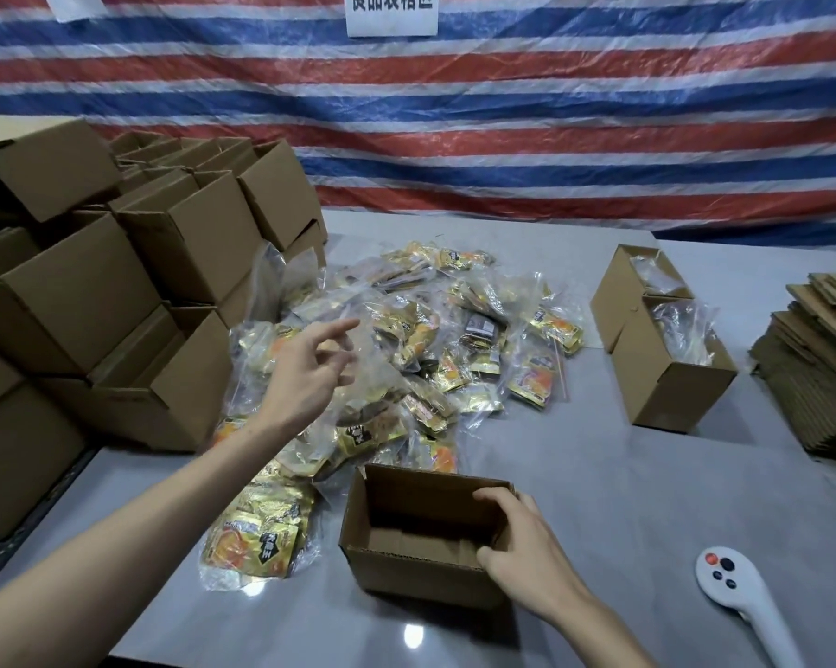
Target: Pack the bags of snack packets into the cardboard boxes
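Bags of snack packets (406, 359), heaped mid-table, with packing only partly done.

The heap of clear bags lies on the grey table (599, 499) between the stack of empty cardboard boxes (117, 282) on the left and two filled boxes (666, 349) standing near the right, each with a clear bag showing at its open top. One more bag (257, 537) lies apart, just beside the open box (420, 537) nearest the viewer, which holds nothing. The right hand (522, 547) grips that box by its right wall, fingers curled over the rim. The left hand (305, 373) hovers over the heap with fingers spread and loose, holding nothing. Judged from this, two boxes are packed, the third awaits its bag, and most of the heap is left. A pile of flattened cartons (820, 368) and a white handheld controller (738, 595) lie to the right.
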Demonstrator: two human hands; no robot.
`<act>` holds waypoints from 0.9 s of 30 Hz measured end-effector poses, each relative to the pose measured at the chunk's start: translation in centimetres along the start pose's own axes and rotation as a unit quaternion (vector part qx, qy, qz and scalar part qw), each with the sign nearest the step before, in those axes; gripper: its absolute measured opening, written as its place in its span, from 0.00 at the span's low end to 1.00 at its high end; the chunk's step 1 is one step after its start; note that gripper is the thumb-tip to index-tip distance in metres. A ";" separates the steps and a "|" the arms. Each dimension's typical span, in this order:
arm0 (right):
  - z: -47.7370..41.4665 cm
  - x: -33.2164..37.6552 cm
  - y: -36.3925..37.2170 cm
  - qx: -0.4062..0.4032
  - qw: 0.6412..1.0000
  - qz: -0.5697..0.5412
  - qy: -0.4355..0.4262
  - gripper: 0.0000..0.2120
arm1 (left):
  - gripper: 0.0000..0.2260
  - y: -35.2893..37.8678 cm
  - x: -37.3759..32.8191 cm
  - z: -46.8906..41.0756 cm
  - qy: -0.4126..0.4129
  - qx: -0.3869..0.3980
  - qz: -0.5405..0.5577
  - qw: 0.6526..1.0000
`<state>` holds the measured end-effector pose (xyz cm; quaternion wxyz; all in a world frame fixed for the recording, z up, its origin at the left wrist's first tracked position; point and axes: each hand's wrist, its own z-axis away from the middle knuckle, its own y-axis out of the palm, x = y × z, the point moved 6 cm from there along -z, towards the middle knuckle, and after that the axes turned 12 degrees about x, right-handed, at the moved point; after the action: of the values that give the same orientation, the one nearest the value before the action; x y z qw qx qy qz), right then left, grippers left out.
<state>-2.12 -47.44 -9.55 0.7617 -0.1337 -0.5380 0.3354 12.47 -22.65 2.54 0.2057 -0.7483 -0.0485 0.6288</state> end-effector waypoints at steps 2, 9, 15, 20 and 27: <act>-0.1 0.1 0.0 0.005 1.000 -0.001 0.006 0.28 | 0.18 -0.3 -2.4 0.7 0.037 0.010 -0.006 0.999; -0.4 0.6 0.4 0.013 1.000 0.005 0.021 0.32 | 0.14 -0.7 -10.8 3.6 0.132 0.063 -0.012 0.989; -0.8 0.9 0.5 0.006 1.000 0.009 0.028 0.29 | 0.08 0.8 -15.3 5.9 0.190 0.146 0.009 0.971; -1.1 0.2 1.5 0.027 0.999 -0.019 0.041 0.24 | 0.20 3.7 -14.9 6.2 0.227 0.210 -0.080 0.948; -0.1 1.3 0.4 -0.015 1.000 0.010 -0.012 0.27 | 0.21 5.8 -8.6 5.3 0.164 0.264 -0.287 0.906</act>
<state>-1.93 -46.30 -8.90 0.7499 -0.1463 -0.5504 0.3366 4.52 -29.52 7.64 0.5724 -0.7127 -0.0587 0.4012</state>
